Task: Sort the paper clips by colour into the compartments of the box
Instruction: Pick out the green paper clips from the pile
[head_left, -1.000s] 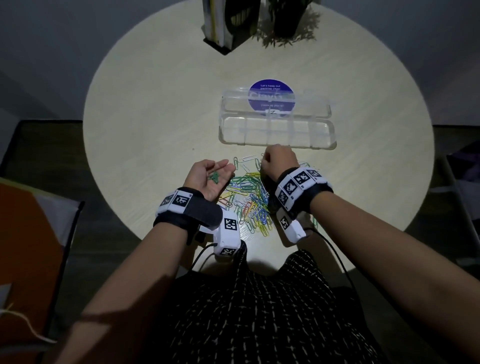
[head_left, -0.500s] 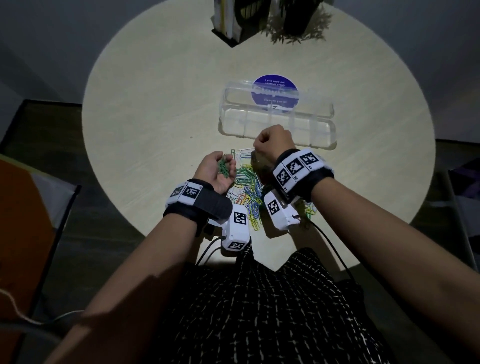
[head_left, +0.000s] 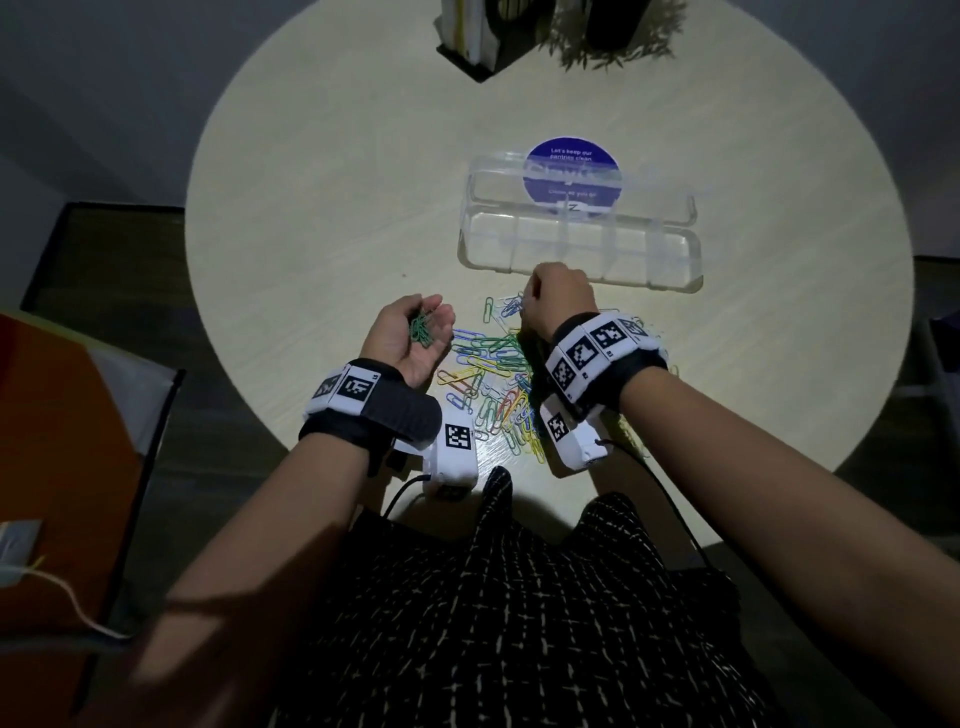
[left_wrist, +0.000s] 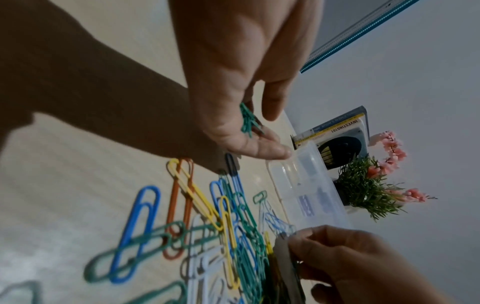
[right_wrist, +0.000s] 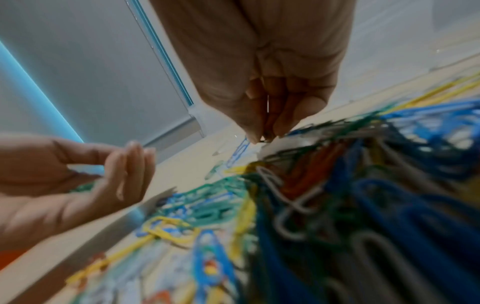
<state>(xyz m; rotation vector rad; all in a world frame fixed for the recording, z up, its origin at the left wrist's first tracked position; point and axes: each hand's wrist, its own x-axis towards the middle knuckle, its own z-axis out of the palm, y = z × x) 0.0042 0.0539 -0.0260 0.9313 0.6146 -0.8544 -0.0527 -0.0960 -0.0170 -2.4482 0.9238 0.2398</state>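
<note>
Progress: early. The clear box (head_left: 579, 249) lies open on the worktop (head_left: 322, 218), and none of its compartments shows a clip in the head view (the plastic is transparent and dim, so a stray clip could be missed). The mixed pile of paper clips (head_left: 493, 379) lies just in front of the box, between the two wrists, with blue, green, yellow, orange and white clips tangled together.

The left hand (head_left: 413, 338) is held palm up beside the pile, fingers cupped around a small bunch of green clips (head_left: 422, 332). The right hand (head_left: 558, 299) is over the far edge of the pile, near the box's front wall, fingertips (right_wrist: 255, 136) drawn together in a pinch. What it pinches I cannot make out; a thin wire-like glint shows between the fingers.

Judgement: green is being gathered in the palm before any deposit; all other colours remain to be sorted.

View differences: the head view alone shows the box compartments and the overall layout. The left wrist view shows the green bunch resting against the curled fingers and individual clip colours sharply. The right wrist view shows the pinch itself, though the pile there is blurred.
</note>
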